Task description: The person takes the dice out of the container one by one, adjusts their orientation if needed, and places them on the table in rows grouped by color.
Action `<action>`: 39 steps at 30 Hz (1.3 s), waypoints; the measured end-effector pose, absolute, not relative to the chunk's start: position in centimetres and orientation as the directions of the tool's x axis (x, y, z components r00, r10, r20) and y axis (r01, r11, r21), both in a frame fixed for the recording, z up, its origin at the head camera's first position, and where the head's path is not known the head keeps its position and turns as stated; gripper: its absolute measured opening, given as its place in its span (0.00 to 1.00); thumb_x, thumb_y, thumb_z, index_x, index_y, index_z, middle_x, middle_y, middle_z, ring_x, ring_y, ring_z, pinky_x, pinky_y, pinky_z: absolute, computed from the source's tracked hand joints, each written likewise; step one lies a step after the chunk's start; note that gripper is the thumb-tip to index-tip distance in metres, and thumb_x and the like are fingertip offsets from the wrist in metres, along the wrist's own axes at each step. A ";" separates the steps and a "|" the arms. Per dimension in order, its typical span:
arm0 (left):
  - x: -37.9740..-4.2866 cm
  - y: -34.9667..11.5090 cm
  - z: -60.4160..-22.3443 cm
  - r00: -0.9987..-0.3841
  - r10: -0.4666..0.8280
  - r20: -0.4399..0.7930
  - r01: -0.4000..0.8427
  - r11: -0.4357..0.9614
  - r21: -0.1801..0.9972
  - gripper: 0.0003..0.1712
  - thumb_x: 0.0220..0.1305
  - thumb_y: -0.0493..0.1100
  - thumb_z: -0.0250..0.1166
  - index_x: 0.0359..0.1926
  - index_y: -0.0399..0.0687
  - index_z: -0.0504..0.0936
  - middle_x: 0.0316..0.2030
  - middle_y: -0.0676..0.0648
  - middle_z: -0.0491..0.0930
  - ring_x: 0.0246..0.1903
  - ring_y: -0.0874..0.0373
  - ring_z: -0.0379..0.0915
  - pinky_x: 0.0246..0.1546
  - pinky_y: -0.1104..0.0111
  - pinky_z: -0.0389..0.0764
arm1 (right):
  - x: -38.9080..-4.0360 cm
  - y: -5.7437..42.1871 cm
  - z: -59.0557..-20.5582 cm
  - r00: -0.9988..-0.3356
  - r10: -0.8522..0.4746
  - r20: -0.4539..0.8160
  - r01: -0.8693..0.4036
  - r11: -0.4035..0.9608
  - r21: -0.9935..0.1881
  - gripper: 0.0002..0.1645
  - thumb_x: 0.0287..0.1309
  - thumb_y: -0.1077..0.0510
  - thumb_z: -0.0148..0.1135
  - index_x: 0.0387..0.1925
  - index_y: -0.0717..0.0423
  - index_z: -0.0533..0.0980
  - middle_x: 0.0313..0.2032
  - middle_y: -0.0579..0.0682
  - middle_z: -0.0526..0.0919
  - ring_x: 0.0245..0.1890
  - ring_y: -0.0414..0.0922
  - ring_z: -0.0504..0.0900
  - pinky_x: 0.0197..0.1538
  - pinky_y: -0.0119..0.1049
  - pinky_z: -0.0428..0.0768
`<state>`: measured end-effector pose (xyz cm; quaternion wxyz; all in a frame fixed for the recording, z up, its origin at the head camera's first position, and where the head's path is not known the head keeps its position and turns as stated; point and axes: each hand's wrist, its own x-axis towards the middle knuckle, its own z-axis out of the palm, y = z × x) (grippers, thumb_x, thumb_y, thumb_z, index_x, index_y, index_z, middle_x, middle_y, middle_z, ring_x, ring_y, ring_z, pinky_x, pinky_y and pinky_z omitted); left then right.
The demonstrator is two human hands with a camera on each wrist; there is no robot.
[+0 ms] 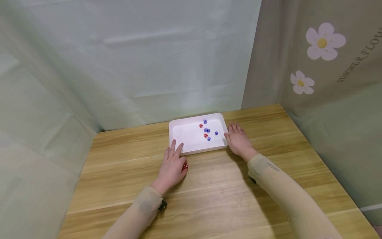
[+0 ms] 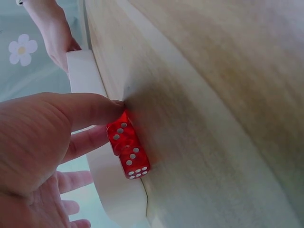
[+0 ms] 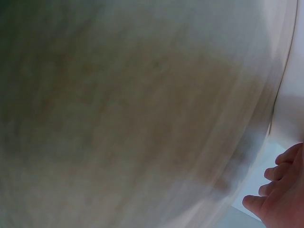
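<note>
Two red dice [image 2: 128, 147] with white pips sit end to end at my left thumb and index finger. My left hand [image 1: 171, 168] pinches them close over the table, just in front of the tray's near left corner; its other fingers spread toward that corner. In the head view only a bit of the red dice [image 1: 185, 166] shows beside the hand. The white tray [image 1: 188, 134] holds several blue dice [image 1: 216, 133] and two red dice [image 1: 206, 135], mostly in its right half. My right hand [image 1: 238, 140] lies with extended fingers along the tray's right side, thumb at the rim.
The tray stands near the back edge of the wooden table [image 1: 125, 172]. A pale curtain [image 1: 143, 66] hangs right behind it, and a flower-printed curtain [image 1: 268, 66] is at the right.
</note>
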<state>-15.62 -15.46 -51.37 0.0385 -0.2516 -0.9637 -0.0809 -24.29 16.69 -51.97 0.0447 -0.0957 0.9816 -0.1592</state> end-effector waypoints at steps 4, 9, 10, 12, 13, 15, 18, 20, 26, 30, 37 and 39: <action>-15.6 -15.5 -51.4 -0.873 0.474 0.116 0.487 0.863 0.137 0.08 0.61 0.44 0.79 0.34 0.48 0.88 0.77 0.32 0.64 0.83 0.31 0.35 0.77 0.36 0.51 | -24.3 16.7 -52.0 -0.977 -0.204 -0.061 -0.173 0.929 -0.328 0.41 0.87 0.44 0.30 0.82 0.73 0.47 0.82 0.71 0.48 0.83 0.68 0.42 0.81 0.62 0.48; -15.5 -15.5 -51.5 -0.869 0.477 0.130 0.492 0.861 0.130 0.08 0.61 0.44 0.79 0.34 0.48 0.88 0.77 0.32 0.65 0.82 0.31 0.37 0.77 0.35 0.53 | -24.2 16.7 -52.0 -0.978 -0.202 -0.058 -0.171 0.926 -0.335 0.41 0.87 0.44 0.30 0.81 0.74 0.47 0.82 0.72 0.48 0.83 0.69 0.42 0.81 0.63 0.48; -15.5 -15.4 -51.5 -0.869 0.478 0.131 0.493 0.861 0.130 0.08 0.61 0.44 0.79 0.34 0.48 0.88 0.77 0.32 0.65 0.82 0.31 0.37 0.77 0.35 0.53 | -24.2 16.7 -52.0 -0.978 -0.201 -0.059 -0.170 0.926 -0.337 0.41 0.87 0.44 0.30 0.81 0.74 0.47 0.82 0.72 0.48 0.83 0.69 0.42 0.81 0.63 0.48; -15.5 -15.4 -51.5 -0.868 0.478 0.137 0.494 0.860 0.127 0.08 0.61 0.44 0.79 0.34 0.48 0.88 0.77 0.32 0.65 0.82 0.31 0.37 0.77 0.36 0.53 | -24.2 16.8 -52.0 -0.978 -0.199 -0.060 -0.167 0.925 -0.340 0.42 0.87 0.44 0.30 0.81 0.74 0.47 0.82 0.72 0.47 0.83 0.69 0.42 0.81 0.63 0.48; -15.5 -15.4 -51.5 -0.868 0.477 0.136 0.493 0.861 0.126 0.08 0.61 0.44 0.79 0.34 0.48 0.88 0.77 0.32 0.65 0.82 0.31 0.37 0.77 0.36 0.53 | -24.2 16.8 -52.0 -0.978 -0.199 -0.061 -0.167 0.925 -0.341 0.42 0.87 0.44 0.30 0.81 0.74 0.47 0.82 0.72 0.47 0.83 0.69 0.42 0.81 0.63 0.47; -15.5 -15.4 -51.5 -0.869 0.475 0.135 0.491 0.863 0.123 0.08 0.61 0.44 0.78 0.34 0.47 0.87 0.77 0.32 0.65 0.82 0.31 0.36 0.77 0.36 0.53 | -24.2 16.8 -52.0 -0.978 -0.198 -0.062 -0.166 0.925 -0.341 0.42 0.87 0.44 0.30 0.81 0.74 0.47 0.82 0.72 0.47 0.83 0.69 0.41 0.81 0.63 0.47; -15.4 -15.3 -51.4 -0.868 0.475 0.143 0.491 0.863 0.119 0.09 0.61 0.45 0.78 0.33 0.47 0.87 0.76 0.32 0.65 0.82 0.30 0.37 0.76 0.36 0.54 | -24.2 16.7 -52.0 -0.979 -0.195 -0.063 -0.163 0.927 -0.339 0.42 0.87 0.45 0.31 0.81 0.74 0.46 0.82 0.72 0.48 0.83 0.69 0.41 0.81 0.63 0.47; -15.4 -15.3 -51.4 -0.867 0.475 0.151 0.493 0.862 0.119 0.09 0.61 0.45 0.79 0.32 0.47 0.87 0.76 0.31 0.66 0.82 0.30 0.38 0.76 0.36 0.55 | -24.2 16.7 -52.0 -0.979 -0.192 -0.065 -0.160 0.928 -0.337 0.42 0.87 0.45 0.31 0.81 0.74 0.46 0.82 0.72 0.48 0.83 0.69 0.41 0.81 0.63 0.47; -15.3 -15.4 -51.3 -0.865 0.479 0.153 0.497 0.858 0.126 0.10 0.61 0.45 0.79 0.35 0.45 0.88 0.76 0.31 0.65 0.82 0.30 0.37 0.76 0.36 0.54 | -24.1 16.5 -51.9 -0.981 -0.183 -0.069 -0.150 0.931 -0.331 0.42 0.87 0.45 0.30 0.81 0.74 0.45 0.82 0.72 0.48 0.83 0.69 0.41 0.81 0.62 0.47; -15.2 -15.5 -51.3 -0.861 0.482 0.161 0.503 0.854 0.130 0.10 0.60 0.44 0.80 0.36 0.45 0.88 0.76 0.31 0.65 0.82 0.30 0.37 0.76 0.36 0.54 | -24.1 16.5 -52.0 -0.981 -0.183 -0.068 -0.151 0.932 -0.330 0.42 0.87 0.44 0.31 0.82 0.74 0.45 0.82 0.72 0.47 0.83 0.69 0.41 0.81 0.62 0.47; -15.1 -15.5 -51.2 -0.854 0.484 0.190 0.514 0.841 0.171 0.11 0.58 0.45 0.81 0.36 0.47 0.87 0.76 0.32 0.66 0.82 0.31 0.38 0.76 0.35 0.53 | -24.1 16.6 -51.8 -0.980 -0.188 -0.067 -0.156 0.930 -0.334 0.42 0.87 0.45 0.30 0.82 0.74 0.45 0.82 0.72 0.47 0.83 0.69 0.41 0.81 0.62 0.47; -15.1 -15.4 -51.2 -0.851 0.483 0.206 0.519 0.834 0.188 0.11 0.59 0.45 0.80 0.37 0.49 0.87 0.76 0.33 0.66 0.82 0.32 0.38 0.76 0.34 0.54 | -24.1 16.6 -51.8 -0.980 -0.188 -0.067 -0.156 0.929 -0.334 0.42 0.87 0.45 0.31 0.82 0.74 0.45 0.82 0.71 0.47 0.83 0.69 0.41 0.81 0.62 0.46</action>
